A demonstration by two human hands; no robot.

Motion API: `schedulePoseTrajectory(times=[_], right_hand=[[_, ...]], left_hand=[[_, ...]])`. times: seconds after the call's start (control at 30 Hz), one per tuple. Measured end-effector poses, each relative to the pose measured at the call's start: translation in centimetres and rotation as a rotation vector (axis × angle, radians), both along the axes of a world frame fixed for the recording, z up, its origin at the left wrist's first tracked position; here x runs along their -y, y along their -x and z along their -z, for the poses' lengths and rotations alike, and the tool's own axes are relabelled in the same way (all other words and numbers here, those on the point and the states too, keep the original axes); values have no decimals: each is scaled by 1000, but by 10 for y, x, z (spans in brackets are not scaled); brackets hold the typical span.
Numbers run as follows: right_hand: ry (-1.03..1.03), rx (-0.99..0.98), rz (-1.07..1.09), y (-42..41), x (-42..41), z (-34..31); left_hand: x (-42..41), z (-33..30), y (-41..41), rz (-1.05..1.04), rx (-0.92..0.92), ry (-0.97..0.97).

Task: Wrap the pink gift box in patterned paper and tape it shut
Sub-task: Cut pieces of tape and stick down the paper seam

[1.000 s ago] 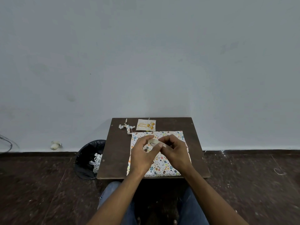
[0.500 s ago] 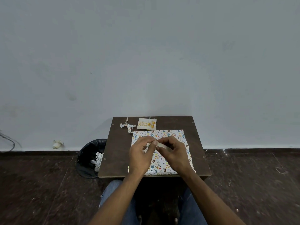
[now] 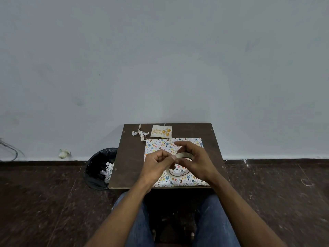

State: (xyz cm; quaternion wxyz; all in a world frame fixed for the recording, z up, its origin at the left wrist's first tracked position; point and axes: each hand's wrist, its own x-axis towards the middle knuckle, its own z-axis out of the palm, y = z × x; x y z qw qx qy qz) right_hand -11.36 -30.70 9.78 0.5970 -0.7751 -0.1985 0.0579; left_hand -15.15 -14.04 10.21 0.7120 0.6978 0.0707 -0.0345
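Tape (image 3: 179, 164) is held over the wrapped box (image 3: 173, 162) on the table (image 3: 130, 157), gripped by the right hand (image 3: 195, 162); its end is pinched by the left hand (image 3: 156, 166). A short strip should be drawn out taut.

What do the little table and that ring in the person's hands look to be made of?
The table looks like dark brown wood or laminated board: matte, flat, with small screw heads near its corners. The ring is a roll of tape, seemingly pale translucent plastic film on a printed cardboard core; its sheen suggests so, not certain.

Small card (image 3: 161, 131) reads "Happy Birthday" — tape roll's (image 3: 179, 172) print illegible.
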Motion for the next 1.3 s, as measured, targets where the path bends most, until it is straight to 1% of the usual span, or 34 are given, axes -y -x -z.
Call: schedulePoseTrajectory(times=[0.1, 0.37, 0.57, 0.67, 0.8, 0.93, 1.03, 1.1, 1.17, 1.23, 1.3], right_hand=[[-8, -4, -26, 0, 4, -1], [-79, -37, -34, -2, 9, 2], [-190, -97, -5, -2, 9, 9], [-197, -140, -42, -1, 10, 9], [-179, -169, -82, -1, 15, 7], [-155, -146, -92, 0, 14, 9], [-198, -128, -44, 3, 11, 12], [-235, -102, 11, 4, 11, 15], [-249, -81, 59, 4, 12, 17], [-268, -100, 80, 7, 12, 19], [-308, -162, 78, 11, 10, 22]], left_hand=[[-1, -1, 3, -7, -57, 77], [-1, 1, 6, -55, -118, 171], [-1, 0, 6, -9, -44, 115], [-5, -2, 7, 49, -29, 64], [-12, -4, 6, 135, -56, 21], [-8, -1, 4, 83, -30, 0], [-4, 3, 5, 25, -12, 12], [-2, 4, 8, -5, -54, 57], [-2, 6, 9, -4, -143, 101], [-2, 8, 8, 6, -232, 160], [-2, 6, 7, -25, -257, 233]])
